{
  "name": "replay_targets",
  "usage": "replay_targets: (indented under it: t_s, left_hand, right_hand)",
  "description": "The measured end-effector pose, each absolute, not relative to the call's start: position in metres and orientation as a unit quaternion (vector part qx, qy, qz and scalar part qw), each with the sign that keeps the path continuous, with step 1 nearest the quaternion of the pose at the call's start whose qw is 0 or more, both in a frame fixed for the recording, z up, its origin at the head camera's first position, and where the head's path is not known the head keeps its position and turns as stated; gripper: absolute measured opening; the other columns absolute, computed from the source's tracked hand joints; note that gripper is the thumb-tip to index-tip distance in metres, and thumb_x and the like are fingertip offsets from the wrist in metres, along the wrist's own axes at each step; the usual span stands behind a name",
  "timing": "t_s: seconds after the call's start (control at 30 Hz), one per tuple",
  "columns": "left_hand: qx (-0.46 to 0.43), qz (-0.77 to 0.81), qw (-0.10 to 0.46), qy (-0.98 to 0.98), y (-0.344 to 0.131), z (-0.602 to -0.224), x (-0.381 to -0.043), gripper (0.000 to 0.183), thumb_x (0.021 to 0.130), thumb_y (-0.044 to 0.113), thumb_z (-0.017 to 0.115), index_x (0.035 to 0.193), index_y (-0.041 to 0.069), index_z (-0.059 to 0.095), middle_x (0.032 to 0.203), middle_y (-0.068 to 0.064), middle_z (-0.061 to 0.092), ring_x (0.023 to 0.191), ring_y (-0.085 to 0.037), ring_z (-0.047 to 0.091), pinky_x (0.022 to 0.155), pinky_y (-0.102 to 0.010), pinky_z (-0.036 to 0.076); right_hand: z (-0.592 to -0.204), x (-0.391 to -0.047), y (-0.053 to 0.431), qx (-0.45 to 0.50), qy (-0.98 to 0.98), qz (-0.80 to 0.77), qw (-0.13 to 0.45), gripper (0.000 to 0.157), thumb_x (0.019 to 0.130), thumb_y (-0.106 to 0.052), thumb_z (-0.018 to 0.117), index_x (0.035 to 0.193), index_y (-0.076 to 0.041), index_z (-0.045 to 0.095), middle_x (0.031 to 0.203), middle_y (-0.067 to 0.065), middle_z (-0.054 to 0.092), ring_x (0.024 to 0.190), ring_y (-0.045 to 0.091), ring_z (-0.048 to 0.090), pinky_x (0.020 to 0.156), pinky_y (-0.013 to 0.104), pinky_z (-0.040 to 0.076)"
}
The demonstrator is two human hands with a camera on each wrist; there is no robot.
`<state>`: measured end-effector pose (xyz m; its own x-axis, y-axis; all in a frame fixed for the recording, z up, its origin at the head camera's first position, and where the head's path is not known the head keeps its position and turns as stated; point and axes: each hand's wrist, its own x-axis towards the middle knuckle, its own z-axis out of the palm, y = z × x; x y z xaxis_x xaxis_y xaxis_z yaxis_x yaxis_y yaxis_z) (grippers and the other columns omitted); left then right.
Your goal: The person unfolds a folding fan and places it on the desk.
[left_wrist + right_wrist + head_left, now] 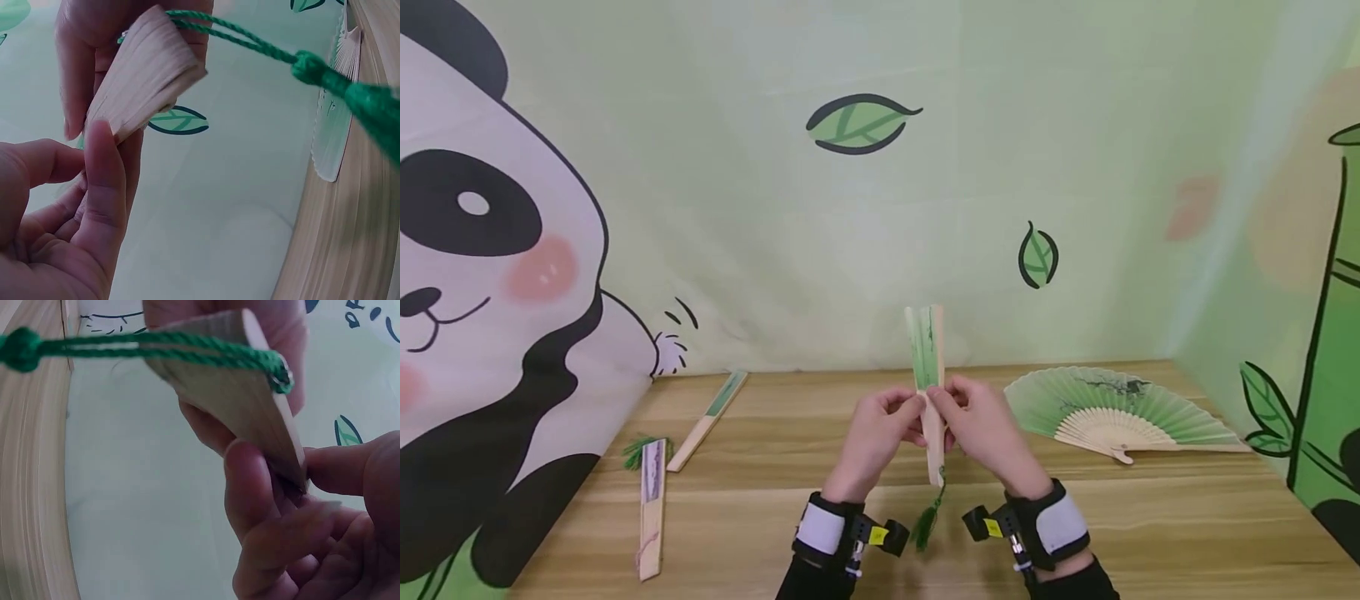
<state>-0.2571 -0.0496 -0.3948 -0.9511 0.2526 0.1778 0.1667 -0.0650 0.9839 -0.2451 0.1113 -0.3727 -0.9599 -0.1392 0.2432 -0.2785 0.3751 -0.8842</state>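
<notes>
A green folding fan [929,354], nearly closed, stands upright between the two hands above the table. My left hand [880,429] pinches its left edge at mid-length, thumb in front. From the other side my right hand [988,433] pinches the right edge, thumb on the front face. A green tassel [926,527] hangs by a cord from the fan's lower end. In the left wrist view the wooden ribs [147,69] are stacked and slightly fanned. The right wrist view shows the cord [187,350] looped through a metal pin at the rib end.
An opened green fan [1120,408] lies on the table at the right. Two closed fans lie at the left, one with a green panel [726,394] and one with a purple panel [653,471] and a green tassel [636,452]. A printed panda backdrop [737,208] stands behind the wooden table [760,517].
</notes>
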Motion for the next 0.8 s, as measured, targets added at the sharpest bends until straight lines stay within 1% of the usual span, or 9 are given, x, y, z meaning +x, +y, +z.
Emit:
replay_targets:
  t_s: [0.1,0.2,0.33,0.43,0.47,0.53,0.63,0.7,0.8]
  left_hand:
    - [0.153,0.716,0.028,0.681,-0.049,-0.395,-0.258,0.023,0.100,0.015,0.057,0.107,-0.006,0.064,0.089,-0.013,0.065,0.075,-0.022,0.065,0.068,-0.032,0.058]
    - [0.151,0.721,0.026,0.676,-0.050,-0.395,-0.258,0.024,0.100,0.015,0.056,0.108,-0.007,0.063,0.091,-0.013,0.066,0.076,-0.023,0.065,0.071,-0.034,0.058]
    - [0.143,0.738,0.025,0.658,-0.052,-0.396,-0.259,0.024,0.099,0.013,0.057,0.110,-0.008,0.061,0.092,-0.014,0.066,0.077,-0.023,0.065,0.075,-0.036,0.058]
    - [0.140,0.749,0.027,0.647,-0.054,-0.395,-0.260,0.024,0.099,0.011,0.057,0.111,-0.009,0.060,0.093,-0.016,0.066,0.078,-0.023,0.066,0.078,-0.037,0.057]
    - [0.139,0.752,0.028,0.644,-0.055,-0.395,-0.260,0.024,0.099,0.011,0.057,0.112,-0.009,0.060,0.093,-0.016,0.066,0.078,-0.024,0.066,0.078,-0.038,0.057]
    - [0.136,0.757,0.031,0.638,-0.056,-0.394,-0.261,0.022,0.099,0.010,0.057,0.111,-0.008,0.059,0.092,-0.017,0.066,0.078,-0.024,0.066,0.078,-0.039,0.057]
    - [0.136,0.762,0.031,0.632,-0.060,-0.393,-0.263,0.017,0.099,0.011,0.055,0.104,-0.005,0.056,0.088,-0.019,0.065,0.076,-0.025,0.067,0.075,-0.040,0.058]
    - [0.135,0.764,0.028,0.630,-0.064,-0.392,-0.263,0.016,0.100,0.013,0.053,0.099,-0.003,0.052,0.085,-0.020,0.064,0.074,-0.026,0.067,0.071,-0.040,0.058]
    - [0.138,0.764,0.023,0.630,-0.068,-0.391,-0.263,0.018,0.103,0.016,0.050,0.099,-0.001,0.050,0.085,-0.022,0.064,0.073,-0.027,0.067,0.069,-0.038,0.059]
  right_hand:
    - [-0.372,-0.245,0.113,0.111,-0.827,0.547,0.070,0.021,0.102,-0.024,0.057,0.096,-0.008,0.069,0.067,0.003,0.059,0.054,0.022,0.057,0.043,0.027,0.045]
    - [-0.372,-0.245,0.116,0.093,-0.824,0.554,0.069,0.023,0.102,-0.025,0.056,0.091,-0.008,0.068,0.065,0.006,0.056,0.052,0.023,0.056,0.044,0.028,0.046]
    - [-0.371,-0.244,0.119,0.075,-0.814,0.571,0.075,0.031,0.103,-0.027,0.056,0.080,-0.006,0.060,0.065,0.009,0.051,0.051,0.029,0.056,0.045,0.030,0.047]
    - [-0.370,-0.244,0.120,0.067,-0.801,0.590,0.076,0.036,0.103,-0.029,0.055,0.077,-0.004,0.054,0.069,0.010,0.049,0.050,0.031,0.054,0.045,0.031,0.045]
    - [-0.370,-0.243,0.120,0.067,-0.794,0.600,0.076,0.036,0.103,-0.029,0.055,0.078,-0.004,0.053,0.073,0.009,0.051,0.050,0.031,0.053,0.045,0.031,0.045]
    - [-0.370,-0.243,0.120,0.066,-0.776,0.623,0.080,0.037,0.104,-0.029,0.054,0.078,-0.002,0.052,0.072,0.009,0.049,0.048,0.029,0.051,0.045,0.030,0.043]
    - [-0.370,-0.244,0.119,0.057,-0.735,0.668,0.098,0.038,0.104,-0.028,0.054,0.079,0.000,0.051,0.067,0.007,0.046,0.046,0.023,0.048,0.043,0.026,0.042]
    - [-0.370,-0.244,0.119,0.047,-0.709,0.694,0.111,0.040,0.104,-0.028,0.054,0.080,0.003,0.049,0.062,0.008,0.040,0.045,0.019,0.047,0.042,0.024,0.041]
    - [-0.369,-0.244,0.118,0.028,-0.679,0.725,0.111,0.040,0.103,-0.029,0.055,0.081,0.004,0.047,0.063,0.007,0.041,0.046,0.016,0.045,0.041,0.023,0.042]
